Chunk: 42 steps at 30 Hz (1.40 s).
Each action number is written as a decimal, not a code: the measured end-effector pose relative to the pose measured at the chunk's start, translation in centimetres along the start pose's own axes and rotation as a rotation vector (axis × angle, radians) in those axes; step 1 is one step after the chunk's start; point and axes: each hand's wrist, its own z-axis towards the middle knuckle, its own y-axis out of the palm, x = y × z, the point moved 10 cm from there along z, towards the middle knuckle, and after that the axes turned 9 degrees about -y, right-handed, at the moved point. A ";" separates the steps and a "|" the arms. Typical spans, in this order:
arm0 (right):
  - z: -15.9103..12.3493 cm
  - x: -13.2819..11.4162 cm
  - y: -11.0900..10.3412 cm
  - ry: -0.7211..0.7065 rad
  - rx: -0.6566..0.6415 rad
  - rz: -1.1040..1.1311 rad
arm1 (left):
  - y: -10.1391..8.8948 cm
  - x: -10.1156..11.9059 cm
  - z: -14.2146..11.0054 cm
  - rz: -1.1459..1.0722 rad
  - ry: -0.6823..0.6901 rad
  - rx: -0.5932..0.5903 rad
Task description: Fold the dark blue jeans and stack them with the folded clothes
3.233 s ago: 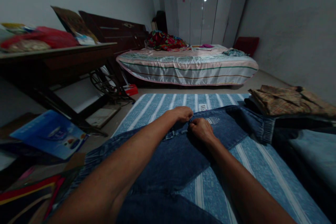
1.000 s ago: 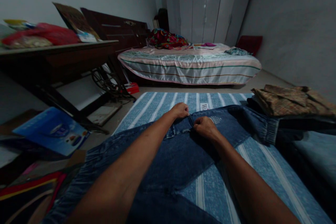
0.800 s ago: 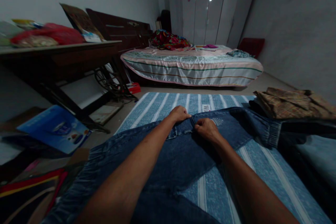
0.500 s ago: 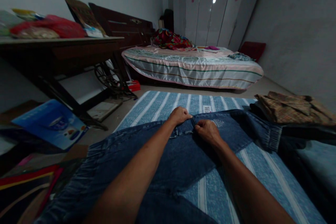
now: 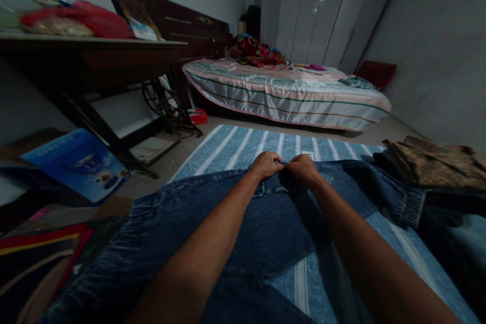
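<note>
Dark blue denim jeans [image 5: 277, 228] lie spread over a blue-and-white striped cloth [image 5: 235, 147], with a gathered elastic cuff at the left and another at the right. My left hand [image 5: 267, 164] pinches the jeans' far edge near the middle. Close beside it, almost touching, my right hand [image 5: 302, 168] grips the same edge. The fingertips of both hands meet at one spot on the denim; what exactly lies between them is too small to make out. A small printed label on the striped cloth is mostly hidden behind my right hand.
To the right is a stack of folded clothes [image 5: 436, 162], a brown patterned one on top. A sewing-machine table [image 5: 125, 45] with an iron wheel stands left, a blue box [image 5: 78, 167] below it. Beyond the cloth is a bed [image 5: 288, 91]; a wardrobe [image 5: 315, 15] stands behind.
My right hand has moved up to the jeans' far edge and closer to my left hand, now covering most of the label. The whole view has shifted slightly.
</note>
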 end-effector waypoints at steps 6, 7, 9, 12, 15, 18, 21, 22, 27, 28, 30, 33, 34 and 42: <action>0.8 0.3 0.2 0.079 0.002 0.146 | -0.2 0.6 -0.3 0.036 -0.003 -0.023; 0.8 0.4 0.1 0.089 0.013 0.171 | -0.3 0.7 -0.3 0.046 -0.005 -0.028; 0.7 0.7 0.0 0.108 0.041 0.225 | -0.2 0.8 -0.4 0.071 -0.015 -0.034; 0.2 1.3 -0.1 0.124 0.057 0.300 | -0.1 1.0 -0.4 0.112 -0.031 -0.037; -0.2 1.3 0.2 0.123 0.020 0.352 | 0.0 1.1 -0.5 0.137 -0.039 -0.030; -0.2 1.1 0.7 0.128 -0.026 0.367 | -0.1 1.3 -0.5 0.155 -0.032 -0.026; 0.0 0.9 1.0 0.130 -0.046 0.362 | 0.1 1.4 -0.5 0.181 -0.016 -0.029; 0.1 0.9 1.0 0.129 -0.043 0.359 | 0.1 1.4 -0.5 0.193 -0.010 -0.029; 0.6 1.7 0.9 0.123 0.023 0.317 | 0.5 1.6 -0.8 0.276 0.016 -0.016; 0.8 1.8 0.9 0.121 0.039 0.300 | 0.5 1.6 -0.9 0.297 0.020 -0.011; 1.1 2.1 0.9 0.114 0.067 0.265 | 0.6 1.7 -1.2 0.336 0.025 -0.005; 1.4 2.3 0.8 0.096 0.090 0.224 | 0.5 1.9 -1.5 0.386 0.032 0.005; 1.4 2.2 0.7 0.090 0.089 0.217 | 0.4 2.0 -1.6 0.399 0.037 0.013; 1.3 2.0 0.6 0.076 0.051 0.204 | 0.7 4.3 -2.7 0.410 0.137 0.048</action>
